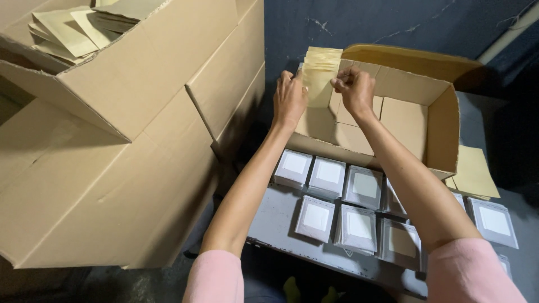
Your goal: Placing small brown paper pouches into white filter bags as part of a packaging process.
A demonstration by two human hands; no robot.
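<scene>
Pink sleeves (pixel 216 276) cover both upper arms at the bottom edge of the view, and the bare forearms reach up and away toward an open brown cardboard box (pixel 443 120) lying on a grey table (pixel 275 216). Above the left inner corner of that box, the left hand (pixel 289 101) and the right hand (pixel 355 90) together grasp a thin stack of tan paper envelopes (pixel 320 76); the left hand's fingers curl around its left edge, while the right hand pinches its right edge near the top. This stack stands upright, its upper end slightly fanned and paler yellow, its lower end dipping into the box. Flat tan envelopes (pixel 401 120) already line the floor of the box. Just in front of the box, between it and the sleeves, small square packets in clear wrap with white faces (pixel 328 177) lie in two rows on the table. Right of the box, a loose tan sheet (pixel 474 171) pokes out from beneath it. Left of the box stand large stacked cardboard cartons (pixel 112 168), the topmost holding more tan envelopes (pixel 67 31) piled loosely
</scene>
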